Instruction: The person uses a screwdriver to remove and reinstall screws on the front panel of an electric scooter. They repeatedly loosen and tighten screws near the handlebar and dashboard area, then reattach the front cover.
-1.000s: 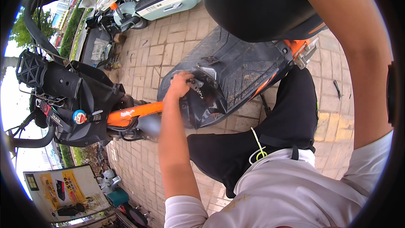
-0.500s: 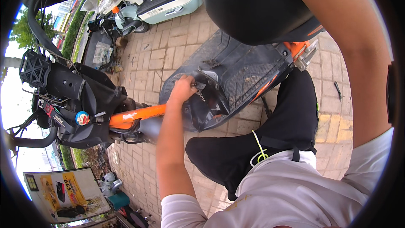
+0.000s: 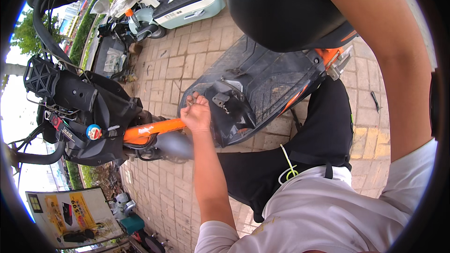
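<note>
At footboard (image 3: 269,91) front, left hand (image 3: 196,112) is now off metal bracket (image 3: 221,99), fingers curled; if holding anything, I cannot tell. Bracket on black panel (image 3: 234,124) thus uncovered for work; right hand unseen.

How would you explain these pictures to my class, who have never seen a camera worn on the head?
There is no robot here: a person works with bare hands. A wide fisheye camera on their head looks down, so straight edges bend near the rim. Below is the person's white shirt. The left hand, fingers curled, is between an orange tube and a glossy black panel; whether it holds something small is unclear. The right arm runs up out of the picture, so its hand is hidden. The machine is a scooter with a dark, ridged footboard. On its front part lies the panel, with a small grey bracket. Underneath is brick paving.
</note>
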Motion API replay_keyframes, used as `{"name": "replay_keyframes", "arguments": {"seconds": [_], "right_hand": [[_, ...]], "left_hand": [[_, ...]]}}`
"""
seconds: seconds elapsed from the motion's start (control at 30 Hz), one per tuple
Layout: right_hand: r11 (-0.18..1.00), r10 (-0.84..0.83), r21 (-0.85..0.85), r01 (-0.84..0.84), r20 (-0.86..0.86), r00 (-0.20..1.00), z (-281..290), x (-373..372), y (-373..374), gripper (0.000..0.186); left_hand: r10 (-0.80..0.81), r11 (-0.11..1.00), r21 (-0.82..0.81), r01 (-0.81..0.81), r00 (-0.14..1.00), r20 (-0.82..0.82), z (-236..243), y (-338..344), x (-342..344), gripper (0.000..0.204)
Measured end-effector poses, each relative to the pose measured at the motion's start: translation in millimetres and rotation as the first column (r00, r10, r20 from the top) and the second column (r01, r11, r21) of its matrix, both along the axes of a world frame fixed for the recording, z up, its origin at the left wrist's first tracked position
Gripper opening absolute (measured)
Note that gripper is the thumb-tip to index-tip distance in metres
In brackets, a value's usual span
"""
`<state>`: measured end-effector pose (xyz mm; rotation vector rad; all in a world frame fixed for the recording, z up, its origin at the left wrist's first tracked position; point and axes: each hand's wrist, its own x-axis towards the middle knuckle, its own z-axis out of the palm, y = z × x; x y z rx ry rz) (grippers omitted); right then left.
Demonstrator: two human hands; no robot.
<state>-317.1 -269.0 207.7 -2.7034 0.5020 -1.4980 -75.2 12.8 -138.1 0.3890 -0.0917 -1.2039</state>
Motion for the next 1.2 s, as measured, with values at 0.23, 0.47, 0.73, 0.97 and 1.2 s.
{"name": "replay_keyframes", "arguments": {"seconds": [0.23, 0.47, 0.73, 0.97, 1.2], "right_hand": [[0.992, -0.036, 0.117, 0.039, -0.027, 0.999, -4.3, 6.4, -5.5, 0.040], [0.984, -0.058, 0.167, 0.059, -0.007, 0.998, -10.0, 7.1, 12.1, 0.027], [0.963, -0.027, 0.266, 0.039, -0.047, 0.999, -6.5, -0.1, 19.6, 0.027], [0.969, -0.038, 0.240, 0.053, -0.064, 0.997, -6.5, -1.0, 20.6, 0.027], [0.971, 0.006, 0.237, 0.010, -0.066, 0.998, -11.7, 0.9, 19.9, 0.026]], "left_hand": [[-0.165, 0.984, 0.089, 0.157, 0.981, 0.103, -25.7, -1.1, 25.8, 0.013], [-0.472, 0.809, 0.587, 0.036, 0.634, 0.612, 15.2, -17.0, 25.5, 0.015], [-0.030, 0.983, 0.181, 0.037, -0.933, 0.358, 25.8, -27.4, 3.0, 0.028], [-0.013, 0.952, 0.298, 0.072, -0.962, 0.273, -4.2, -38.2, 9.3, 0.024], [-0.127, 0.981, 0.164, -0.105, -0.983, 0.131, 16.8, -32.7, 5.1, 0.021]]}}
